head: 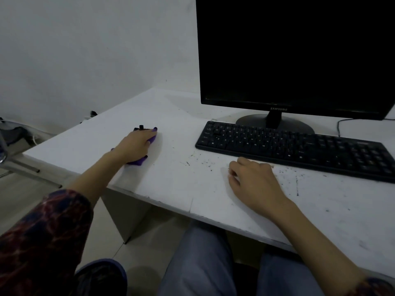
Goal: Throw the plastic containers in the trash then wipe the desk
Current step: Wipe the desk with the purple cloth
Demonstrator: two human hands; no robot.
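Observation:
My left hand (134, 145) presses a purple cloth (140, 161) flat on the left part of the white desk (175, 182), fingers wrapped over it; purple edges with dark trim show beyond the fingertips and under the palm. My right hand (254, 182) rests on the desk just in front of the keyboard, fingers curled down, holding nothing. Dark specks and scratches mark the desk surface between the hands and to the right. No plastic containers are in view.
A black keyboard (299, 149) lies at the right, behind it a black monitor (299, 52) on a round stand, with a cable (339, 127) trailing right. A metal-framed item (12, 144) stands on the floor left of the desk. My legs are under the front edge.

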